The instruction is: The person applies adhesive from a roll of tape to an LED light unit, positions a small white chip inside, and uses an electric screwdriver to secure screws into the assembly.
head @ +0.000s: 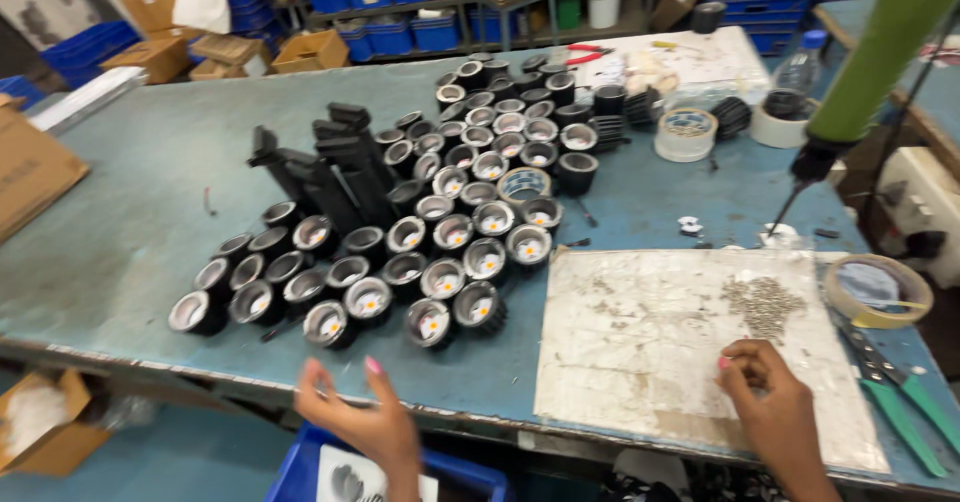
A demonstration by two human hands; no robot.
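Note:
My left hand [362,420] hovers at the table's near edge with its fingers spread and nothing in it, just below the front row of black round lamp housings [430,322]. My right hand [768,397] rests on a worn white board [650,352], fingers curled, close to a heap of small screws [764,304]. Whether it pinches a screw I cannot make out. Many more lamp housings [480,162] with shiny reflectors cover the middle of the blue-green table [130,212]. A hanging green power screwdriver [850,112] points down at the right.
Black heat-sink pieces [330,162] stand left of the housings. Tape rolls [685,134] lie at the back right, another roll [880,290] and green-handled pliers [900,402] at the right edge. A blue bin [300,472] sits below the table, with cardboard boxes [40,427] and blue crates [390,2] around.

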